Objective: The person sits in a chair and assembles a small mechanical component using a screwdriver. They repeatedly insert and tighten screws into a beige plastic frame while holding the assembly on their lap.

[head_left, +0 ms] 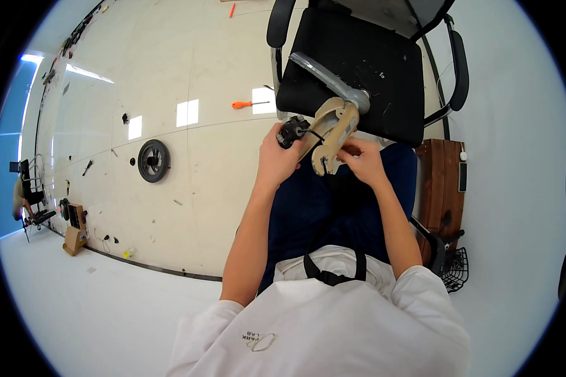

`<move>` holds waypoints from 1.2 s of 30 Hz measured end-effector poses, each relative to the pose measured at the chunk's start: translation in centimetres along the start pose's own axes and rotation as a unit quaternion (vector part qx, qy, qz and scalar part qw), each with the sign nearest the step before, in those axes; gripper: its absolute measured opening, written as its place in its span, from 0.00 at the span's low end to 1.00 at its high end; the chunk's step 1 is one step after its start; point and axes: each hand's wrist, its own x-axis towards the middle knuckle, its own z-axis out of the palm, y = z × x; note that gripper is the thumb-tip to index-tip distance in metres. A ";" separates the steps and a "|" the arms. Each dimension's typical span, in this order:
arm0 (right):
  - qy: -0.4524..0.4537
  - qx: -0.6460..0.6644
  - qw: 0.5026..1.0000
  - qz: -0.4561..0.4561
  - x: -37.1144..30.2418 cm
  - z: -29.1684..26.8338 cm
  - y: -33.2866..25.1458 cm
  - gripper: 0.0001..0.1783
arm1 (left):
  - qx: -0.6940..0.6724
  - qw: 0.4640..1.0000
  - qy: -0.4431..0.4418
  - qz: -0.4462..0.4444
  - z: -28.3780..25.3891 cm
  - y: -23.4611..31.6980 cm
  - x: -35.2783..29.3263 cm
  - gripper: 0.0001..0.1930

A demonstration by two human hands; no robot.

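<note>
A beige two-legged fork (342, 133) with a grey metal tube (326, 75) lies tilted over the front edge of a black chair seat (383, 81), its legs reaching toward my lap. In my left hand (275, 162) is a black brake caliper (292, 131), held beside the left leg of the fork. A short black cable (314, 133) runs from the caliper to the fork. My right hand (366, 163) has its fingers pinched together at the lower right side of the fork. What lies between those fingers is hidden.
On the pale floor to the left lie a black wheel (153, 161) and an orange-handled screwdriver (241, 105). A brown wooden box (441, 182) stands by my right leg, with a black wire basket (457, 271) behind it. Far left are an open cardboard box (74, 241) and another chair.
</note>
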 end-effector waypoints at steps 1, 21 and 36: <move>-0.005 0.013 1.000 0.013 -0.1 0.1 -0.1 0.11 | 0.000 1.000 0.001 0.000 0.1 0.0 0.1 0.18; -0.089 -0.361 0.901 -0.225 4.3 -2.8 -4.7 0.53 | -0.002 0.999 -0.033 -0.016 -0.4 0.3 0.2 0.14; 0.038 -0.359 0.900 -0.243 7.1 -1.7 -3.3 0.35 | -0.035 0.997 -0.050 -0.056 -0.8 1.2 -0.3 0.16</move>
